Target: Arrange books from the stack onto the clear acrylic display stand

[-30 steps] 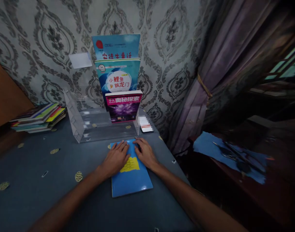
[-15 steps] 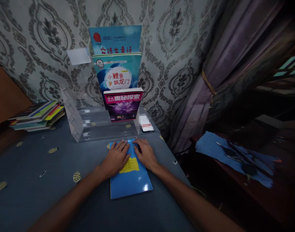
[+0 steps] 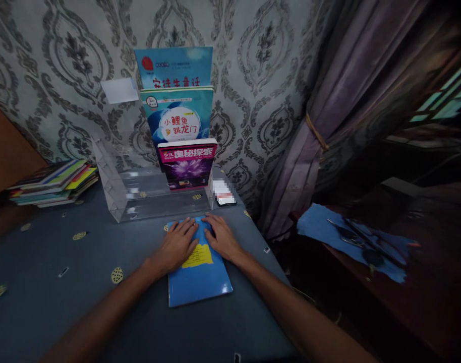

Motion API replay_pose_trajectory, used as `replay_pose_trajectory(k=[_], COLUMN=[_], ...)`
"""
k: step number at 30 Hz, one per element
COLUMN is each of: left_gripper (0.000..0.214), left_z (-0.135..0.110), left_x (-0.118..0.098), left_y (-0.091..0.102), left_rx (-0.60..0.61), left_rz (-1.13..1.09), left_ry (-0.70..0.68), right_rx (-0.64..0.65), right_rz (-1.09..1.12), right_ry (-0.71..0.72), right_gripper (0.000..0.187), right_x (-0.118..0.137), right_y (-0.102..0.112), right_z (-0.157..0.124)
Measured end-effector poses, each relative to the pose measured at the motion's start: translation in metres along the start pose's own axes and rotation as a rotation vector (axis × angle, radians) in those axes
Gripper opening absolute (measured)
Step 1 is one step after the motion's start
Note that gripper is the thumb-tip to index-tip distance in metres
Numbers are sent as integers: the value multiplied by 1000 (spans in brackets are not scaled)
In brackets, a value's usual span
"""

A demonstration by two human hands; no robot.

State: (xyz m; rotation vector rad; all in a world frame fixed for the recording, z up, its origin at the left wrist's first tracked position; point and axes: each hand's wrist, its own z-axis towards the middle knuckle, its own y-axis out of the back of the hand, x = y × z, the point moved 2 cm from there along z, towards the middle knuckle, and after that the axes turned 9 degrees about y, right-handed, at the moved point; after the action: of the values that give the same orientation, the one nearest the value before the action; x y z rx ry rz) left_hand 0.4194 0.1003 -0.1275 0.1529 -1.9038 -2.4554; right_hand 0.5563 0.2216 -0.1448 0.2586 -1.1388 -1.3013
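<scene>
A blue book [image 3: 198, 286] with a yellow text patch lies flat on the table before me. My left hand [image 3: 176, 244] rests on its upper left part, fingers stretched and slightly apart. Across from it, my right hand [image 3: 223, 237] lies along the upper right edge, also with fingers stretched out. Just behind stands a clear plastic display rack [image 3: 113, 189]. On its right side three books lean in tiers: a purple-and-pink book [image 3: 188, 169] in front, a blue-green book [image 3: 181, 113] in the middle and a light blue book [image 3: 173, 60] at the back.
A stack of books [image 3: 56, 182] lies at the left by the wall. Right of the rack is a phone [image 3: 223, 194] with a blurred-out screen. Beyond the table's right edge, tools lie on a blue cloth [image 3: 321, 224], beside a tied curtain [image 3: 291, 186].
The whole view has shifted slightly, with things sitting a little further left. Both hands stay on the blue book, which shows no clear movement on the table.
</scene>
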Motion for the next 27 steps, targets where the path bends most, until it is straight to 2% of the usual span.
replay_pose_trajectory(k=[8,13,16,20,24,27], left_gripper=[46,45,43,37,37,38], left_z=[-2,-6,-7,-2,6,9], left_x=[13,30,33,18,-6,-16], left_y=[9,21,30,32,23,17], left_rx=[80,110,121,102,64,56], left_rz=[-1,22,26,3,4,15], left_ry=[-111,-238,-264,-193,-166,-172], right_rx=[7,-43,-43,-60,-65,-54], right_rz=[-18,-9,8,4,2,-5], right_ry=[-28,-41,-69,-90,-112,-122], right_gripper=[28,21,20,20,25,26], right_x=[10,10,10,11,10,9], right_y=[10,13,14,14,14,14], right_z=[1,1,2,3,2,2])
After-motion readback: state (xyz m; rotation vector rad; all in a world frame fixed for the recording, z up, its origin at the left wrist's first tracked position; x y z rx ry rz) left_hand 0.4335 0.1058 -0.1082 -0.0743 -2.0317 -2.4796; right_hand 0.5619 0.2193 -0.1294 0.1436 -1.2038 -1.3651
